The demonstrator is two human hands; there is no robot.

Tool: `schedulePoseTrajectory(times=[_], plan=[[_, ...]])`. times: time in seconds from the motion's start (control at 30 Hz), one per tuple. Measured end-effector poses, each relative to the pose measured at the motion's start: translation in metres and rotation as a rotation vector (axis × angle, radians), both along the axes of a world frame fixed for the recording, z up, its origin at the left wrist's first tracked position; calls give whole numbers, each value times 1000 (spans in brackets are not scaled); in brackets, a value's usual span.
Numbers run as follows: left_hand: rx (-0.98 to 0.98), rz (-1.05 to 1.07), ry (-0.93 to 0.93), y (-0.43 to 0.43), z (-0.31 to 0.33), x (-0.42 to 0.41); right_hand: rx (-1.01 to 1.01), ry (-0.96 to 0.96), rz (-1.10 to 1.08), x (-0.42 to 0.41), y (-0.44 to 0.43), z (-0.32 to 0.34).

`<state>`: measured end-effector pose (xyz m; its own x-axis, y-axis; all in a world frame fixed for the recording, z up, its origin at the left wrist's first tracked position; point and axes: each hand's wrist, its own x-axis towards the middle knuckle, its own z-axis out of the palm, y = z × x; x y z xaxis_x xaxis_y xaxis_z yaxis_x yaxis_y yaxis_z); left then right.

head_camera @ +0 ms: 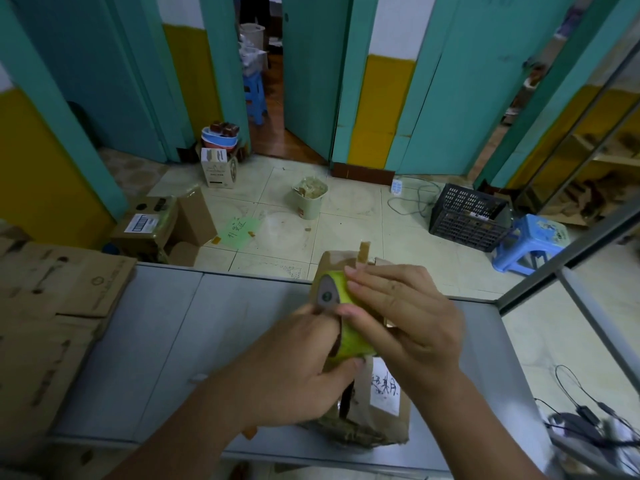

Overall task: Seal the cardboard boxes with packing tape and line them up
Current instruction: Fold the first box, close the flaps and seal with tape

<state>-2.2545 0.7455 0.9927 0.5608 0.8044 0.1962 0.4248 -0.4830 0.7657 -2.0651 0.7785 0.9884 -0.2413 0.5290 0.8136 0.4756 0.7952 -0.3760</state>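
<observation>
Hands: L hand (301, 372) + R hand (408, 317) grip 1 tape roll (351, 337), 1 cardboard box (370, 427) beneath

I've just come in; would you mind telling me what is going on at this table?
A person stands at the grey table, holding a yellow-green roll of packing tape in both hands over a cardboard box with a white label. The left hand grips the roll from below and the right hand pinches it from above, perhaps to find the tape's end. A stack of flattened cardboard lies at the table's left. The hands hide the box's seam.
</observation>
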Motion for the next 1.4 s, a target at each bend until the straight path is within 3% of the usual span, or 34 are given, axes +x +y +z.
schedulePoseTrajectory(times=[0.07, 0.1, 0.23, 0.33, 0.43, 0.6, 0.73, 0.9, 1.03, 1.17, 1.4], plan=[[-242, -12, -144, -2, 1, 3, -70, 47, 29, -2, 0, 1], [-245, -3, -155, -3, 3, 4, -155, 53, 45, -1, 0, 3], [-28, -25, 111, -1, 4, 5, -602, -215, 103, 16, 3, 13], [152, -38, 252, 3, 2, 2, -725, -354, 196, 26, 9, 21], [202, -26, 232, -1, 5, 1, -615, -295, 211, 26, 9, 27], [47, -84, 155, -6, 10, 0, -317, -204, 124, 20, 2, 23], [91, -72, 145, -8, 11, 0, -357, -77, 142, 19, -1, 26], [238, -85, 266, 0, 10, -3, -401, -98, 213, 31, 5, 32], [32, -35, 146, 2, 7, -7, -284, -144, 233, 23, -1, 24], [74, 3, 135, 4, 1, -3, -183, -111, 194, 12, -10, 9], [22, 18, 234, 2, -10, -7, -292, -44, 86, 19, -12, 6]])
